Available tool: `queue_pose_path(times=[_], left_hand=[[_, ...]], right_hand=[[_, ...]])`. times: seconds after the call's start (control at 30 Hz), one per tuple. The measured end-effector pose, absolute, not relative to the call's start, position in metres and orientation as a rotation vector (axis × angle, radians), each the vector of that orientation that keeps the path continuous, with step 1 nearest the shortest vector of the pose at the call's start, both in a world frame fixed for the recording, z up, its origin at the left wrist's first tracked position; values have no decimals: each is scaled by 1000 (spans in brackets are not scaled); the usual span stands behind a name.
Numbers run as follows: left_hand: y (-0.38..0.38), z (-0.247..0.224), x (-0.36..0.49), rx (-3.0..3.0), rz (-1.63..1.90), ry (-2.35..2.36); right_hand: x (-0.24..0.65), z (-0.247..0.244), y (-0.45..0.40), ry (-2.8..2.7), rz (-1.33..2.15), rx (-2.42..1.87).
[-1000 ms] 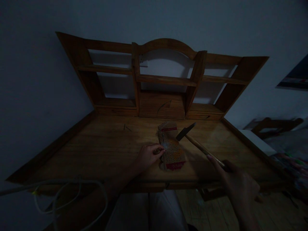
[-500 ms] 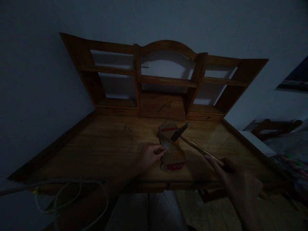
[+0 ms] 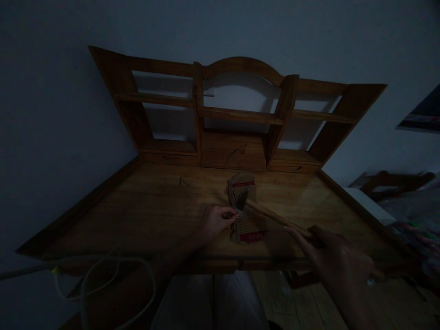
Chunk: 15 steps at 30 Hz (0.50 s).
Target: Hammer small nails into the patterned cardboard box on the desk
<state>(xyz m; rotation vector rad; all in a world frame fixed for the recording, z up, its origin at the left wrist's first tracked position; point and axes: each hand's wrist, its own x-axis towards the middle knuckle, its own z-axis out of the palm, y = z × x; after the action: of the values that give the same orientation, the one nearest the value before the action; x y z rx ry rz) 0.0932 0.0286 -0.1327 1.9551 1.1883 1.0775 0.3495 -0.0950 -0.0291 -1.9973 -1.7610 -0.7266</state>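
My right hand point(image 3: 330, 252) is wrapped round the wooden handle of a hammer point(image 3: 275, 215). The dark hammer head is just above my left fingertips, over a flattened piece of printed cardboard point(image 3: 249, 224) with red bands. My left hand point(image 3: 218, 220) rests at the cardboard's left edge, thumb and forefinger pinched together. Something tiny and pale shows at the fingertips, too small and dark to name. Under both hands lies the wooden desk top point(image 3: 165, 211).
Two thin nail-like pieces point(image 3: 184, 182) lie on the desk to the left. A wooden shelf unit point(image 3: 240, 114) stands along the back. A pale cable point(image 3: 120, 259) loops at the lower left. At right are a chair back point(image 3: 398, 181) and a white surface point(image 3: 367, 204).
The hammer head has come down and to the left, from over the cardboard's right side to beside my left fingertips. My left hand keeps its pinch in the same place.
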Motion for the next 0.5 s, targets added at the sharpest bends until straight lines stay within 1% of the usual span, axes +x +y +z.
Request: queue_pose_path(times=[0.13,0.33,0.5], left_hand=[[27,-130,93,1987,1098,1213],[27,-132,91,1996,1032,1204],[27,-131,89,2008,1066,1190]], right_hand=[[352,-26,-97,-1726,-634,-2018],[348,-32,-96,-1827,-653,-2085],[348,-29,-102,-1663,-620,-2076]])
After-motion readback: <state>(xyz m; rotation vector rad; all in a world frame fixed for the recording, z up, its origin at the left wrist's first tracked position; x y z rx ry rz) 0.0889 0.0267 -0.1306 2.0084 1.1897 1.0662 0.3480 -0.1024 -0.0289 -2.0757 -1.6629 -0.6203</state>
